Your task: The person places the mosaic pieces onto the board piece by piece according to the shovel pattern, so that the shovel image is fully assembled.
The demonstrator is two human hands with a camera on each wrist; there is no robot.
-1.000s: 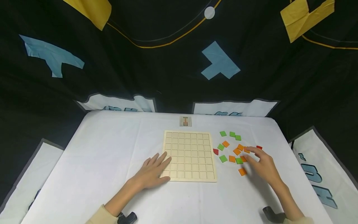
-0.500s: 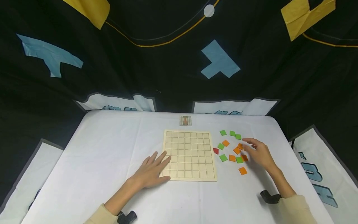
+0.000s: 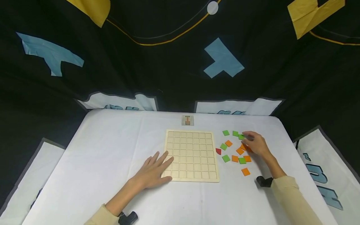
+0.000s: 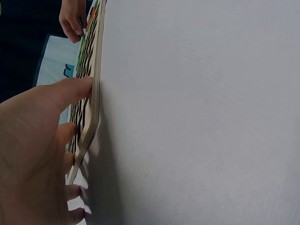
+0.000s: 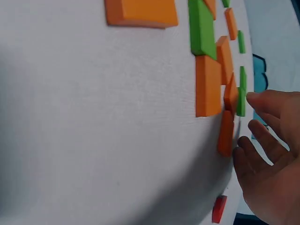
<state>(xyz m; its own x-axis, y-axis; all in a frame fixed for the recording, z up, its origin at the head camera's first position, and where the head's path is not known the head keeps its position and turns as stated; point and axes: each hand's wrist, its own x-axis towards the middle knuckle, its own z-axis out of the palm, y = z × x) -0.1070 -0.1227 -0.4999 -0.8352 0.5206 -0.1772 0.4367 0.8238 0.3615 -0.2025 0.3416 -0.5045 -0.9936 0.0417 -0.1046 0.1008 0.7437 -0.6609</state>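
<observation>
My left hand rests with spread fingers on the left edge of a pale wooden grid board. In the left wrist view its thumb presses the board's rim. My right hand hovers over the far right of the loose tiles, thumb and fingers loosely bent and apart. Its fingertips are at a green square tile, and in the right wrist view I see nothing held between them. Orange tiles lie just below the hand, partly hidden in the head view.
Several green and orange tiles lie scattered right of the board, with a red piece by its edge. Another red piece shows in the right wrist view. Behind the board lies a small grid picture card. A black curtain hangs beyond the table.
My right hand has moved from above the orange tiles, away from me and slightly left, to the green tile at the back. The left hand has stayed on the board.
</observation>
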